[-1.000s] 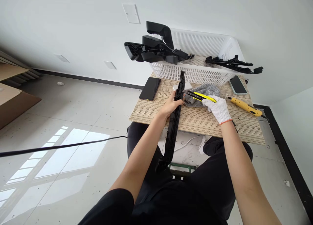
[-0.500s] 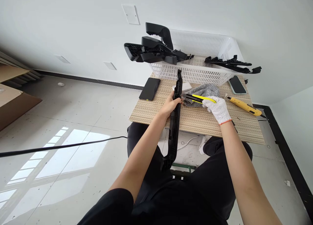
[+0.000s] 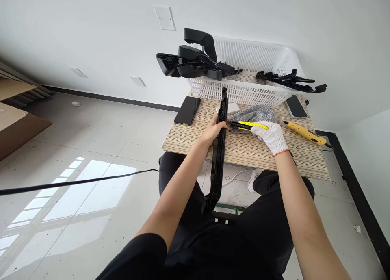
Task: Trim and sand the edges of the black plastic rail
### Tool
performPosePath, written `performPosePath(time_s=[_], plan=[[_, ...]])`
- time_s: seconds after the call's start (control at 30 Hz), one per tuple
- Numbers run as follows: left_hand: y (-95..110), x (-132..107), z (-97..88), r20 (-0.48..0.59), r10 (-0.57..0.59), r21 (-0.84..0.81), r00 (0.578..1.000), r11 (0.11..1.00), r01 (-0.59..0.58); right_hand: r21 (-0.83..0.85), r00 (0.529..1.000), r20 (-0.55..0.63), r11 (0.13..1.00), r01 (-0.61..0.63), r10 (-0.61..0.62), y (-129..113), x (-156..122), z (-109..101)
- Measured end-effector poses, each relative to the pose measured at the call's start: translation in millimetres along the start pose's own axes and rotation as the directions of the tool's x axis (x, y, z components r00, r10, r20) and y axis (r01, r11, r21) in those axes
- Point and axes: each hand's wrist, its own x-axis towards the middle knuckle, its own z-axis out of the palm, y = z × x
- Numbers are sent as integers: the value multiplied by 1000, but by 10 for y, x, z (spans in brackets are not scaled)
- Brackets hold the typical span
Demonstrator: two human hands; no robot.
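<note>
My bare left hand (image 3: 213,130) is wrapped around a long black plastic trim piece (image 3: 218,162), which stretches from above the board down between my knees. In a white knit glove, my right hand (image 3: 269,134) grips a yellow and black utility knife (image 3: 248,124). The knife points left, its tip end close to the trim piece beside my left thumb; whether the blade touches the plastic I cannot tell. Behind the knife lies a crumpled grey cloth (image 3: 258,112). A small white object (image 3: 234,108) sits partly hidden behind the trim piece.
A white plastic basket (image 3: 237,91) at the back holds black plastic parts (image 3: 195,62) jutting over its rim. On the striped board (image 3: 189,140) lie a dark phone (image 3: 187,110), a second phone (image 3: 296,106) and a yellow corded tool (image 3: 306,133). A black cable (image 3: 91,181) runs at left.
The knife has turned slightly, its broad side showing less and its front end sitting a little lower. My left hand keeps its hold on the trim piece.
</note>
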Motion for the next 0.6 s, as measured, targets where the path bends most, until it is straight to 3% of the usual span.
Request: performPosePath(time_s=[0.23,0.6], plan=[[-48,17,-34,5,13,53,1000,999,-13,-10,1000,-8,1000,8,-8,57,26,0],[-162,-147,-226,160,51,67,986,996,-62,-22,999,13,999,48,-48,33,5,41]])
